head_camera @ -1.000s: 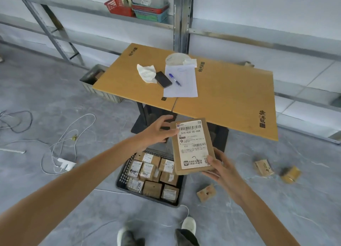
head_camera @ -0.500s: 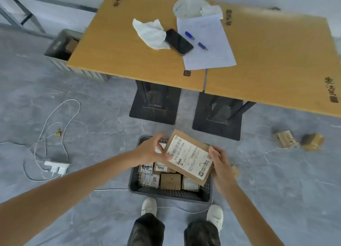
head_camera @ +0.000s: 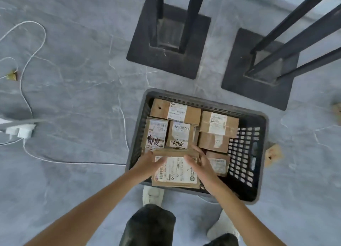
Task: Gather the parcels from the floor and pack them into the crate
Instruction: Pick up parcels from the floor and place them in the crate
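A dark grey perforated crate [head_camera: 258,120] stands on the floor, holding several brown cardboard parcels with white labels, such as the one marked 0056 [head_camera: 180,135]. A flat brown parcel [head_camera: 175,172] with a large white label lies at the crate's near edge, over the other parcels. My left hand [head_camera: 149,162] grips its left side and my right hand [head_camera: 199,161] grips its right side. The crate's right part shows bare mesh. A small parcel [head_camera: 272,154] lies on the floor just right of the crate, and another parcel [head_camera: 337,111] lies at the right frame edge.
Two black table bases [head_camera: 164,61] [head_camera: 258,87] with upright legs stand just beyond the crate. A white cable [head_camera: 31,115] and a white power adapter [head_camera: 20,131] lie on the grey floor to the left. My feet in white shoes [head_camera: 153,195] are next to the crate's near edge.
Both hands have lowered the flat parcel from chest height down into the near side of the crate. The view has tilted down, so the tabletop is out of sight.
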A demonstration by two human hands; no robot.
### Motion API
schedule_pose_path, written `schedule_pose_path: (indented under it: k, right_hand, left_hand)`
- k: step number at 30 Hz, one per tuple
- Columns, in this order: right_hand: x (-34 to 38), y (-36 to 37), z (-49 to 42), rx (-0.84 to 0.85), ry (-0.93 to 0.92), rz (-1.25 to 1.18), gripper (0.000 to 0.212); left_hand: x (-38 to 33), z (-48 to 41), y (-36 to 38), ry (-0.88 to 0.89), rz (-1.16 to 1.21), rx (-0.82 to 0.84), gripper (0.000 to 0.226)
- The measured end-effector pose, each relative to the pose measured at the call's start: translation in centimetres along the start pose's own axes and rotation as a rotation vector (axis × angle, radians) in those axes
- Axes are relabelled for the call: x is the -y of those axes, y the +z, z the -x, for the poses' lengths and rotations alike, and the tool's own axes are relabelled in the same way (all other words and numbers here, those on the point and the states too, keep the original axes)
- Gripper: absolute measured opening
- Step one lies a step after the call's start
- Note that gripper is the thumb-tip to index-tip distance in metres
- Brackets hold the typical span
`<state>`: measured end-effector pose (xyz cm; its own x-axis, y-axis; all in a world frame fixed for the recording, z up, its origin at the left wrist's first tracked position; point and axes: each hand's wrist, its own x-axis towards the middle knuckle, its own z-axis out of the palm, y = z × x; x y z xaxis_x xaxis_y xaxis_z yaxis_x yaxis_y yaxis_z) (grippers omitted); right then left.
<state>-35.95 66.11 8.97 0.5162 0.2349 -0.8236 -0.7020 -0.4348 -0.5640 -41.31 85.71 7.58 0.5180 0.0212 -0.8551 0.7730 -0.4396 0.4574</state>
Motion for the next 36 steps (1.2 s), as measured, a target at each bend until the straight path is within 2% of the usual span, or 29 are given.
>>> schedule_pose_path:
  k: [3,5,8,10,13,17,22,28,31,33,35,36]
  right_hand:
    - [-2.7,1.1,-3.2,0.001,0.021,-0.005,0.057]
    - [-3.7,1.5,-4.5,0.002,0.018,-0.021,0.051]
    - [-5.0,0.9,-5.9,0.016,0.036,-0.07,0.05]
    - [-5.4,0.2,-6.3,0.063,0.037,-0.066,0.053]
    - [-5.6,-0.6,-6.1,0.098,0.024,-0.029,0.053]
    - [-6.2,-0.7,-5.9,0.083,0.024,-0.089,0.047]
    - [-5.6,0.2,-7.4,0.057,0.027,-0.016,0.058]
    - [-6.2,1.8,-8.6,-0.113,-0.028,0.043,0.067]
    - [-6.5,2.2,-8.5,-0.198,-0.099,0.112,0.058]
    - [-6.3,2.4,-8.4,-0.253,-0.155,0.146,0.041]
    - [-6.2,2.5,-8.4,-0.281,-0.197,0.148,0.019]
    - [-6.2,2.4,-8.5,-0.291,-0.21,0.144,0.012]
  left_hand:
    - [1.7,-2.6,1.4,-0.07,0.117,-0.068,0.051]
    - [2.2,-4.0,1.9,-0.112,0.205,-0.105,0.047]
    - [2.2,-5.7,2.1,-0.175,0.473,-0.028,0.038]
    - [2.1,-5.9,1.7,-0.249,0.652,0.034,0.049]
    - [2.5,-5.7,2.2,-0.223,0.863,0.017,0.044]
    - [3.0,-5.3,3.0,-0.226,1.081,-0.035,0.051]
    - [3.0,-5.3,3.0,-0.199,1.177,-0.092,0.043]
    - [2.9,-6.0,2.7,-0.302,1.187,-0.134,0.043]
    - [2.7,-6.3,2.7,-0.309,1.168,-0.133,0.038]
    - [2.9,-6.4,3.0,-0.292,1.146,-0.152,0.03]
    - [3.4,-6.2,3.3,-0.212,1.004,-0.184,0.019]
    - [3.8,-6.2,3.4,-0.147,0.88,-0.168,0.02]
